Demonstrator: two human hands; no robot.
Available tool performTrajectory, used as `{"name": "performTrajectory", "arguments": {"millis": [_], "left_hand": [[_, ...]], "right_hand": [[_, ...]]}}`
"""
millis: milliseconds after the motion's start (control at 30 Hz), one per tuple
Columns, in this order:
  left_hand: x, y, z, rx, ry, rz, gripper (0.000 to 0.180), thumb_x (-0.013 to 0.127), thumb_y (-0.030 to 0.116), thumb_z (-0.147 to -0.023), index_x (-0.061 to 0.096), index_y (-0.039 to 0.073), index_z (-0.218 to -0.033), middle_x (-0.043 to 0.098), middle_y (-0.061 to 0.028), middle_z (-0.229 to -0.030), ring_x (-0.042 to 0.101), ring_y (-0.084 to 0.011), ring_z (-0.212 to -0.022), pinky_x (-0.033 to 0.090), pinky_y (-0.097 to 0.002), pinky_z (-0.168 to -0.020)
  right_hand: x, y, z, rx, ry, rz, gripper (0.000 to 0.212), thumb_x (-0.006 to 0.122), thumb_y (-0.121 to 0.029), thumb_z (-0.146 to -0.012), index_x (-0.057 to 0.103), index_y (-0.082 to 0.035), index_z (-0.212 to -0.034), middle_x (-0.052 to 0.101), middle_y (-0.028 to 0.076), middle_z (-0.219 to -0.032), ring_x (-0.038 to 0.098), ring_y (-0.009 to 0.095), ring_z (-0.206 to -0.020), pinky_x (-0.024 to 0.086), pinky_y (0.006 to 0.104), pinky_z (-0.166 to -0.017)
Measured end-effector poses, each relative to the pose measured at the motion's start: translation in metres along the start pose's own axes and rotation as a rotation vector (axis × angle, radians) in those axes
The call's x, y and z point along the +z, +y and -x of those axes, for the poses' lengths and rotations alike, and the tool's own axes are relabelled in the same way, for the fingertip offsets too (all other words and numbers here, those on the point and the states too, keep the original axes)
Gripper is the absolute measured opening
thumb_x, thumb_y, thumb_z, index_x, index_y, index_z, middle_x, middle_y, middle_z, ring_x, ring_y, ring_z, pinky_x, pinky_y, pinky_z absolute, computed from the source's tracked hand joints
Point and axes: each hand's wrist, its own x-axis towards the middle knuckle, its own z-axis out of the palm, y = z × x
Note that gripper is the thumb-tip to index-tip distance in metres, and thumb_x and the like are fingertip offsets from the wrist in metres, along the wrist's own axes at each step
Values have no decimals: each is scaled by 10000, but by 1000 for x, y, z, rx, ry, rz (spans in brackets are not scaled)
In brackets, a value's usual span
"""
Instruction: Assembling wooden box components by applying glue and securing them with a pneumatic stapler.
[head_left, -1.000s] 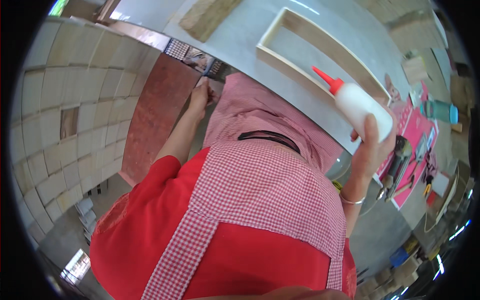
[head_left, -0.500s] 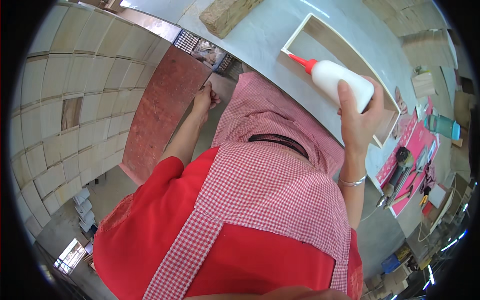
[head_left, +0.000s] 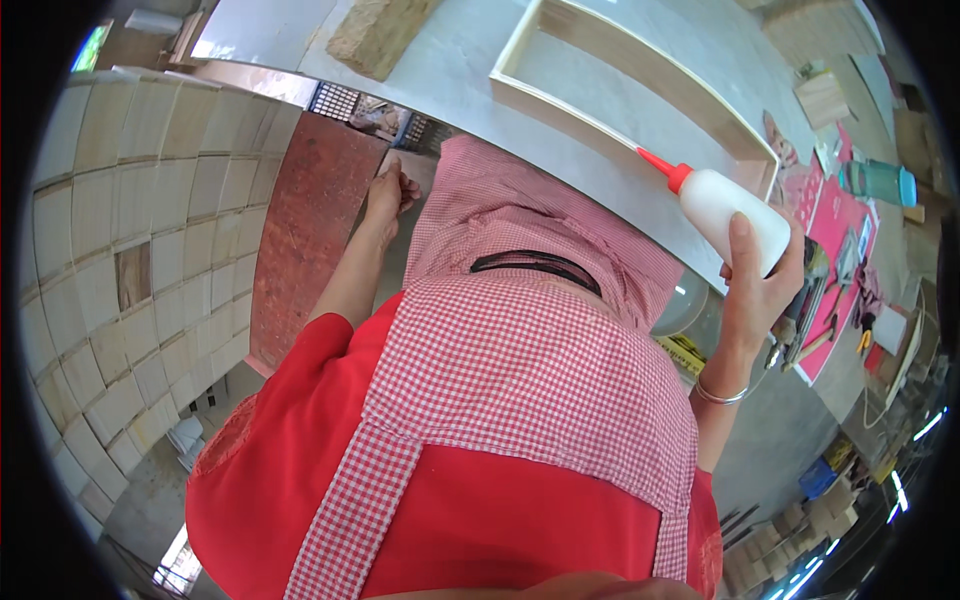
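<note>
Squeeze bottle, white with a red nozzle, is up in the right hand, at the near long side of the wooden frame lying on the bench. Right hand clamped round the body, thumb toward the camera. Tip lines up with the near rim; touching or just above, can't tell. Left hand hangs beside the apron, well apart from the frame, fingers curled; can't tell if anything's in it. Step looks like positioning the tip at the rim. Next move would call for a steady tip and light, even squeeze; rim's thin, so drift could miss it.
</note>
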Motion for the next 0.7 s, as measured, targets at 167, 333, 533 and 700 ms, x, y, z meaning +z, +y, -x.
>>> {"name": "performTrajectory", "arguments": {"millis": [167,333,533,700], "left_hand": [[-3,2,-8,7,7,-29,429,488,482,-1016,532,141,-760,639,-34,-714,629,-164,-635,421,-281,-537],[4,8,-5,5,36,-44,432,487,483,-1016,533,143,-754,648,-35,-701,634,-162,-619,432,-283,-525],[12,12,-5,11,25,-54,437,501,491,-1008,529,146,-741,653,-41,-701,626,-168,-609,427,-287,-523],[10,11,-11,8,22,-39,441,513,498,-1001,526,145,-737,657,-48,-706,621,-169,-610,427,-290,-533]], "right_hand": [[-36,11,10,130,53,2,407,799,-227,-845,590,-2,-1112,635,55,-933,582,98,-737,468,229,-569],[-66,26,19,109,171,59,389,782,-257,-858,598,-19,-1105,624,40,-884,534,71,-641,405,206,-489],[-96,38,25,165,228,88,393,795,-265,-846,607,-15,-1084,637,48,-902,561,79,-673,430,210,-497],[-108,47,27,181,275,82,402,799,-273,-842,607,-16,-1084,639,48,-897,559,77,-669,428,207,-497]]}}
